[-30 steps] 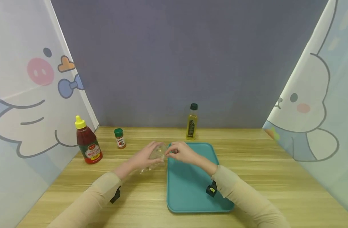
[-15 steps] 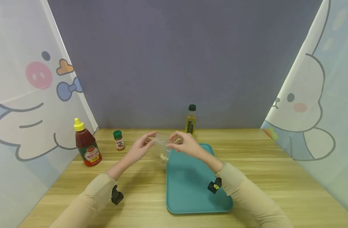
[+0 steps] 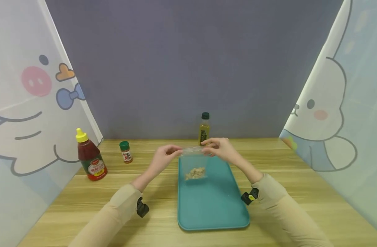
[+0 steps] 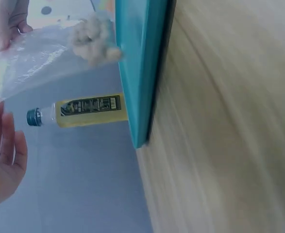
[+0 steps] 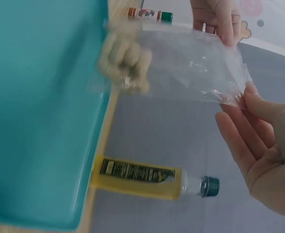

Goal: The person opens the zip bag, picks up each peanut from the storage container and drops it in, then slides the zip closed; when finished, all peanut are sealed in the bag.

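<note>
A clear plastic zip bag (image 3: 192,161) hangs upright above the far left part of the teal tray (image 3: 213,209). Pale nut-like pieces (image 3: 196,173) lie gathered in its bottom, blurred in both wrist views. My left hand (image 3: 166,157) pinches the bag's top left corner between thumb and fingers. At the top right corner my right hand (image 3: 220,149) pinches the bag the same way, its other fingers spread loosely, as the right wrist view shows of the right hand (image 5: 263,136). Between the two hands the bag's mouth edge is stretched out.
Behind the tray stands an oil bottle (image 3: 204,128) with a dark green cap, partly covered by my right hand. At the left are a red sauce bottle (image 3: 92,157) with a yellow tip and a small green-capped spice jar (image 3: 126,152). A grey panel (image 3: 188,68) closes off the back.
Both hands have lifted the bag from the tray's left side and carried it right, over the tray. The hands have spread apart, and the bag now hangs flat between them.
</note>
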A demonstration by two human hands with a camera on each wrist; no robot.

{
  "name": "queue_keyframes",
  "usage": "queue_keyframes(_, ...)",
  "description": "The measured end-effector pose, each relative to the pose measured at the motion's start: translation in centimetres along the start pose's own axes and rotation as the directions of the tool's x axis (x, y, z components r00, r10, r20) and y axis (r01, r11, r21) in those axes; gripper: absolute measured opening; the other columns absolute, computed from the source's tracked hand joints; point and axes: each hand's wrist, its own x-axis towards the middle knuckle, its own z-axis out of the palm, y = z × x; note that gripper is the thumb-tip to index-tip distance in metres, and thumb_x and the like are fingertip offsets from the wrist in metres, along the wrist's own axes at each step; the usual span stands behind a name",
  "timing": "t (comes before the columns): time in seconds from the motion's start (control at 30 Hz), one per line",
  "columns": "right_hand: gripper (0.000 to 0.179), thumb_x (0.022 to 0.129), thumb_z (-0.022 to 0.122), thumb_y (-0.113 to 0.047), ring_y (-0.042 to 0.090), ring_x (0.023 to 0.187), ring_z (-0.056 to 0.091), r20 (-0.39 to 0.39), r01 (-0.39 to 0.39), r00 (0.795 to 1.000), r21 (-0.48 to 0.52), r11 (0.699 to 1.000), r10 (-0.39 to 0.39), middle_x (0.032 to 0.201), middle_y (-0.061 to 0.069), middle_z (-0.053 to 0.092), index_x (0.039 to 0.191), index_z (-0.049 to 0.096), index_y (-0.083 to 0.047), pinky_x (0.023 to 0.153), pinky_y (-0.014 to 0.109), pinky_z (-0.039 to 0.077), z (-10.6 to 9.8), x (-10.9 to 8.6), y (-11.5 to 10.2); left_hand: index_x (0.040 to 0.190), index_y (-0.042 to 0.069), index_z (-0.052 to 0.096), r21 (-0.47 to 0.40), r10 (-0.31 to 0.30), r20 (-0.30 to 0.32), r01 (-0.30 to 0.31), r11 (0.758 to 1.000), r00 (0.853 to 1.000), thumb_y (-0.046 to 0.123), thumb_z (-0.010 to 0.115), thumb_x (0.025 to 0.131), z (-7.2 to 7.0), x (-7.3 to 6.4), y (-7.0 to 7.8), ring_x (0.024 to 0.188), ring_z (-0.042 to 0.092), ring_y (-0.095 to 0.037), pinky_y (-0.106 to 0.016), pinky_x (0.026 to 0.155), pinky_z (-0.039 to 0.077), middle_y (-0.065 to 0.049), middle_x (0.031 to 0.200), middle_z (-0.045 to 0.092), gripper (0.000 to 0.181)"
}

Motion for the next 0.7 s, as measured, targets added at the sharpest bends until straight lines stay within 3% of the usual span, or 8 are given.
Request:
queue_keyframes(0.33, 0.021, 0.089, 0.064, -0.016, 0.025, 0.078, 0.07, -0.037, 0.037, 0.998, -0.098, 0.994, -0.041, 0.091, 0.008, 0.073, 0.107, 0.07, -0.008, 0.06, 0.024, 0.056, -0.6, -0.2, 1.1, 0.097, 0.013, 0.073, 0.236, 0.023, 0.007, -0.024, 0.971, 1.0, 0.025, 0.065, 0.088, 0.8, 1.0, 1.3, 0.077, 0.062, -0.011, -0.024, 0.063, 0.052, 0.0, 0.088, 0.072, 0.017)
queue_keyframes(0.5, 0.021, 0.088, 0.065, -0.017, 0.021, 0.077, 0.07, -0.056, 0.043, 0.997, -0.101, 0.994, -0.048, 0.091, 0.008, 0.074, 0.106, 0.071, -0.009, 0.059, 0.024, 0.056, -0.7, -0.2, 1.4, 0.095, 0.009, 0.071, 0.267, 0.074, 0.022, -0.077, 0.961, 0.997, 0.021, 0.064, 0.089, 1.0, 1.1, 1.3, 0.077, 0.064, -0.012, -0.027, 0.073, 0.055, -0.002, 0.088, 0.071, 0.015)
queue_keyframes(0.7, 0.021, 0.089, 0.064, -0.017, 0.015, 0.078, 0.07, -0.062, 0.04, 0.997, -0.102, 0.994, -0.047, 0.089, 0.008, 0.074, 0.107, 0.07, -0.009, 0.061, 0.023, 0.056, -0.5, -0.1, 1.4, 0.092, 0.006, 0.069, 0.277, 0.125, 0.022, -0.126, 0.953, 0.992, 0.018, 0.065, 0.089, 1.1, 1.2, 1.1, 0.075, 0.063, -0.014, -0.028, 0.072, 0.056, -0.005, 0.085, 0.07, 0.013)
